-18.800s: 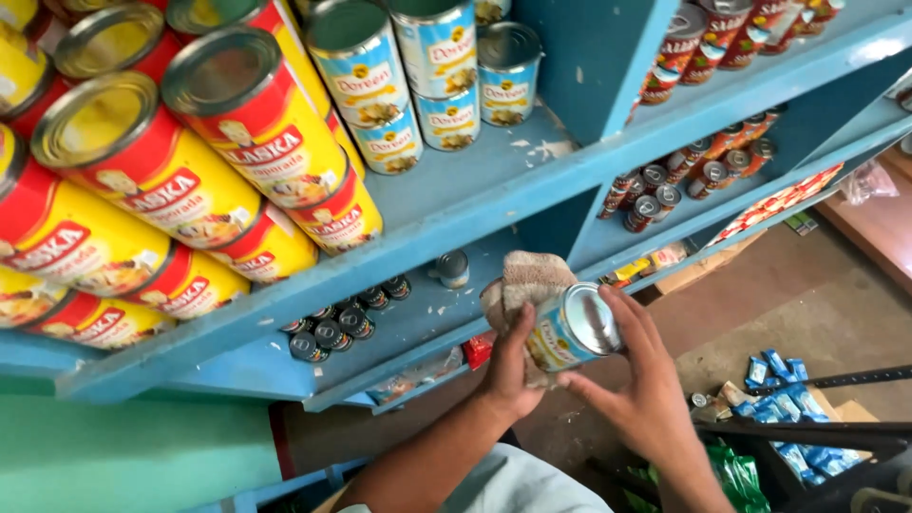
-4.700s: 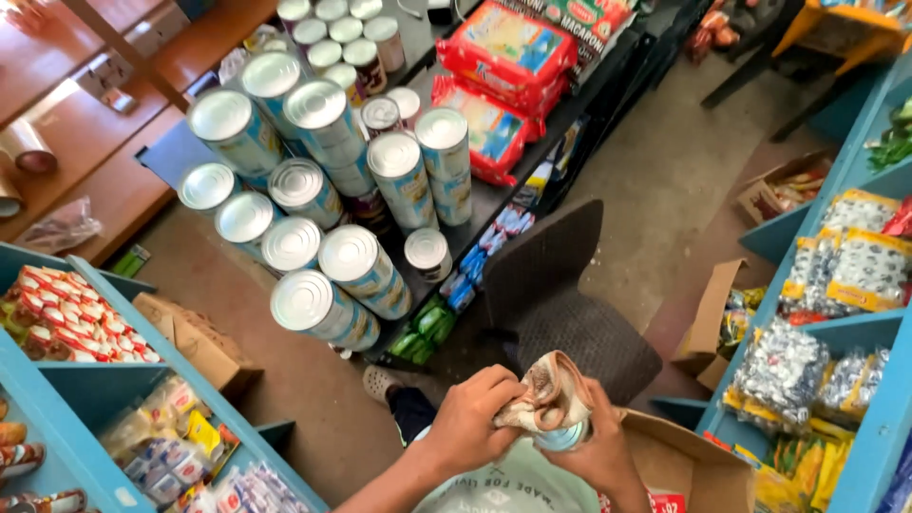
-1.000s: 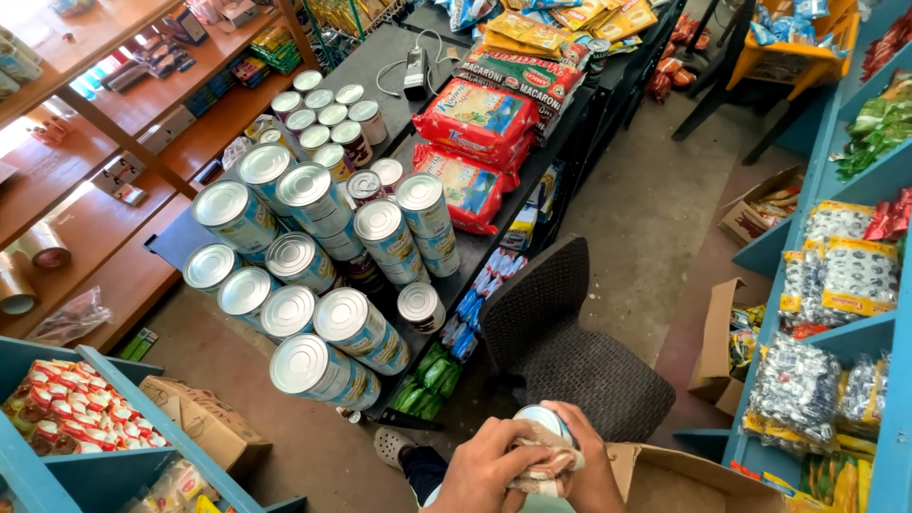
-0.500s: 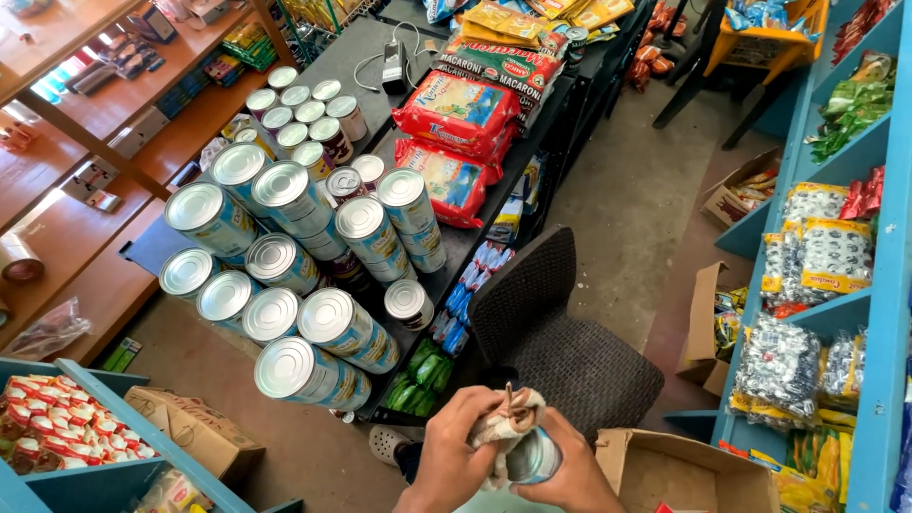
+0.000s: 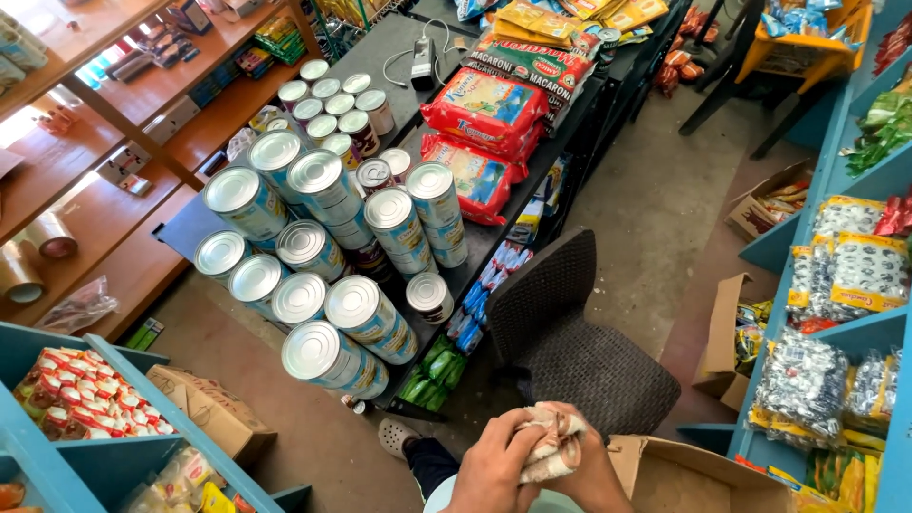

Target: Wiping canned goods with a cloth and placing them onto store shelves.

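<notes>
Since half a second ago the view has tipped a little, so both hands sit lower and further right in it, and the tin that showed under the rag is now wholly covered.

Left hand [image 5: 494, 465] and right hand [image 5: 587, 467] are pressed together low in the view, just beside the dark woven chair [image 5: 579, 342] and above an open cardboard box [image 5: 693, 475]. Each is curled closed around a bunched beige cloth [image 5: 551, 445]; whether the tin is inside the bundle cannot be told now.

Risk, as I judge it: a smooth tin wrapped in loose cloth could slip out and drop, since neither hand grips bare metal.

Both wrists come up from the bottom edge, palms facing, fingers folded over the cloth. Well left of the chair, the dark table [image 5: 399, 57] carries stacked tins [image 5: 328, 285] and red pasta packs [image 5: 484, 104].
</notes>
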